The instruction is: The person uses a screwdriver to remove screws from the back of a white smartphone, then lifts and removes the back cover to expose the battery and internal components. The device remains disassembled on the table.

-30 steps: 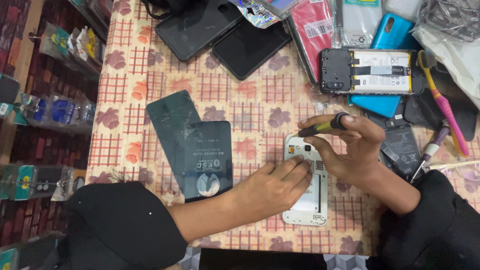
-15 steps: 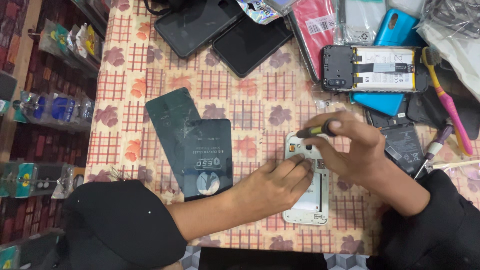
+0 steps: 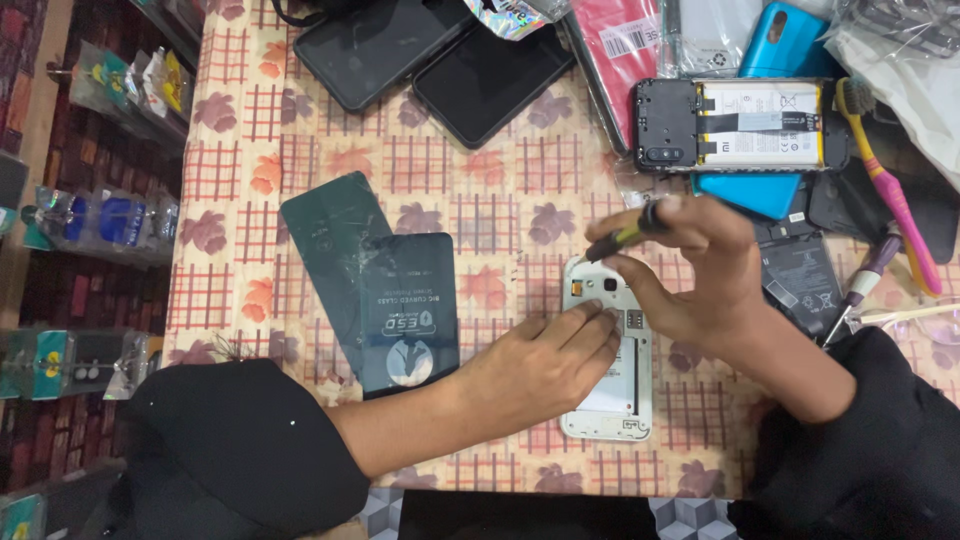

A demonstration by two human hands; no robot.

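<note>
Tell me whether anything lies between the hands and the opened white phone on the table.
Nothing visible does. The left hand already rests its fingertips on the opened white phone, and the right hand, holding a slim yellow-and-black screwdriver, hovers directly over its top end.

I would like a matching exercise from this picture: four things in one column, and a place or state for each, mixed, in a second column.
Things:
1. white phone
2. screwdriver
3. toothbrush
4. dark back cover

Places or states:
A. in the right hand
B. at the table's right edge, beside the opened phone
C. under the left hand, its back open
D. left of the hands, partly under a dark packet

Pairs: 1-C, 2-A, 3-B, 4-D
</note>
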